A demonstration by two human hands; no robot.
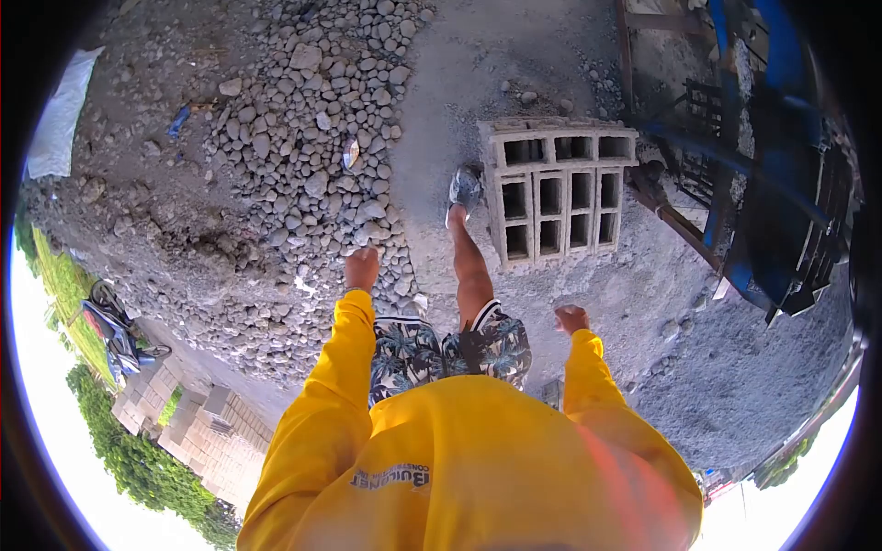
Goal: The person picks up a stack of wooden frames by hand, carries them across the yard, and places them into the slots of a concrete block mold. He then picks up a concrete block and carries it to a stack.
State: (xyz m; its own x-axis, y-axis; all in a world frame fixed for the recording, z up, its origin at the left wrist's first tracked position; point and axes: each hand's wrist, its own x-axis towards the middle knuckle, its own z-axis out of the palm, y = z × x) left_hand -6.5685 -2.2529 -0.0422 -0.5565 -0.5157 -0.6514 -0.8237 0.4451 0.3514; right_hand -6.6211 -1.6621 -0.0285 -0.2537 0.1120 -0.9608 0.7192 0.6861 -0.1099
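My left hand (362, 269) hangs in front of me above the stones, its fingers curled in and nothing showing in them. My right hand (571, 319) is also closed, out to the right over grey ground, and nothing sticks out of it. Neither hand touches anything that I can see. A stack of hollow concrete blocks (560, 167) stands on the ground ahead of my right hand, cell openings facing up. One foot, in a patterned shoe (466, 186), is stepped forward beside the stack's left side.
Rounded stones (312, 138) cover the ground at left, beside a strip of grey paving (436, 101). Metal frames with blue parts (781, 184) stand at right. A motorcycle (115, 335) and stacked blocks (216, 422) are far left. A pale sheet (62, 119) lies at upper left.
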